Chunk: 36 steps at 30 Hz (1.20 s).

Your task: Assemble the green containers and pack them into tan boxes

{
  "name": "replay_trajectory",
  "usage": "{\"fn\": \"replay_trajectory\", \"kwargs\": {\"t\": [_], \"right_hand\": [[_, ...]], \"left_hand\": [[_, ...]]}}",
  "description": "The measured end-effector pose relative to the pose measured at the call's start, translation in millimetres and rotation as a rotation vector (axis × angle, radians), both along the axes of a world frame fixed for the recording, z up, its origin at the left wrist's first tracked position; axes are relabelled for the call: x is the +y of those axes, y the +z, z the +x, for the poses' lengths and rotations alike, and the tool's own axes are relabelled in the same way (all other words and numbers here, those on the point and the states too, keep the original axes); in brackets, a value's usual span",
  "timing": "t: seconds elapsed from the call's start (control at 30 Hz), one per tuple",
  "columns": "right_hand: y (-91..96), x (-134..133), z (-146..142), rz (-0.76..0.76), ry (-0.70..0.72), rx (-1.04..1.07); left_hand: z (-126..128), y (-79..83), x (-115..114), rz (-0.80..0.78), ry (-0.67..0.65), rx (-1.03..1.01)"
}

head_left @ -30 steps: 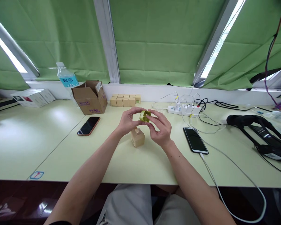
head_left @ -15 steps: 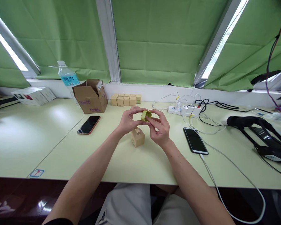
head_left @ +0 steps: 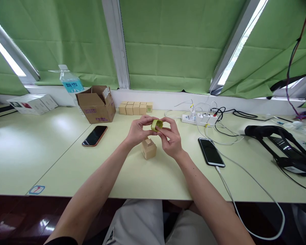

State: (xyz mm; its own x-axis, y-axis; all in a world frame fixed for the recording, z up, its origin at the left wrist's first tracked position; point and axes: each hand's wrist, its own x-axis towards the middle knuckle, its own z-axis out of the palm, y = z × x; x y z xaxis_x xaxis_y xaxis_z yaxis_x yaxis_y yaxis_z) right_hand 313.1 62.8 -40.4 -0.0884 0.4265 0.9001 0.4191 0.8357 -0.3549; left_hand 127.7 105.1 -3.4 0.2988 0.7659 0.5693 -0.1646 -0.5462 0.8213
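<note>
Both hands are raised over the table, holding a small yellow-green hollow piece (head_left: 154, 125) with its open end turned towards me. My left hand (head_left: 139, 130) grips it from the left between thumb and fingers. From the right, my right hand (head_left: 171, 137) pinches its rim, and a finger reaches into the opening. Whether it has a closed bottom, I cannot tell. Just below the hands stands a small tan cardboard box (head_left: 149, 150) with its top flaps up; its inside is hidden.
Behind stands a row of small tan boxes (head_left: 136, 108), left of it an open brown carton (head_left: 99, 109) and a water bottle (head_left: 70, 81). One phone (head_left: 95, 135) lies left; another phone (head_left: 211, 152) with a white cable lies right, near a power strip (head_left: 199, 119) and black headgear (head_left: 277, 146).
The view has shifted a little, so everything sits slightly further left. Both hands keep hold of the yellow-green piece, which looks slightly turned. The small box stays where it stood.
</note>
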Motion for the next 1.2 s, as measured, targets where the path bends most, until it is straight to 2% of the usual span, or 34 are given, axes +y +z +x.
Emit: {"fn": "replay_trajectory", "kwargs": {"t": [0.17, 0.27, 0.33, 0.4, 0.43, 0.5, 0.57, 0.67, 0.73, 0.9, 1.0, 1.03, 1.1, 1.13, 1.2], "right_hand": [[6.7, -7, -4, 0.074, -0.061, 0.065], [8.4, -9, -1, 0.070, -0.092, 0.135], [4.9, -2, 6, -0.005, -0.147, 0.264], [-2.5, 13, 15, -0.140, -0.287, 0.384], [-7.2, 23, 21, -0.238, -0.372, 0.363], [-17.0, 46, 30, -0.442, -0.533, 0.187], [-25.3, 70, 35, -0.551, -0.631, -0.090], [-32.2, 99, 34, -0.542, -0.687, -0.439], [-33.2, 113, 30, -0.543, -0.699, -0.571], [-29.9, 127, 20, -0.610, -0.690, -0.568], [-24.4, 118, 15, -0.599, -0.663, -0.356], [-21.2, 112, 14, -0.602, -0.598, -0.171], [-12.4, 94, 11, -0.608, -0.343, 0.260], [-6.9, 83, 10, -0.590, -0.207, 0.403], [5.0, 58, 9, -0.538, 0.003, 0.541]], "left_hand": [[1, -2.1, 2, -0.007, -0.020, -0.015], [0, -4.7, 9, -0.001, 0.027, -0.031], [-2, -6.8, 15, -0.016, 0.123, -0.059], [-5, -9.1, 22, -0.028, 0.220, -0.081], [-6, -10.2, 24, -0.024, 0.251, -0.085], [-8, -11.9, 27, 0.000, 0.278, -0.085], [-9, -13.0, 27, 0.031, 0.285, -0.074], [-11, -13.4, 25, 0.065, 0.273, -0.038], [-12, -13.0, 23, 0.080, 0.262, -0.020], [-15, -10.7, 22, 0.127, 0.276, 0.023], [-15, -9.5, 21, 0.166, 0.306, 0.049], [-14, -9.3, 20, 0.182, 0.314, 0.055], [-13, -9.1, 19, 0.218, 0.316, 0.064], [-13, -9.1, 18, 0.235, 0.314, 0.067], [-12, -8.7, 16, 0.263, 0.328, 0.083]]}}
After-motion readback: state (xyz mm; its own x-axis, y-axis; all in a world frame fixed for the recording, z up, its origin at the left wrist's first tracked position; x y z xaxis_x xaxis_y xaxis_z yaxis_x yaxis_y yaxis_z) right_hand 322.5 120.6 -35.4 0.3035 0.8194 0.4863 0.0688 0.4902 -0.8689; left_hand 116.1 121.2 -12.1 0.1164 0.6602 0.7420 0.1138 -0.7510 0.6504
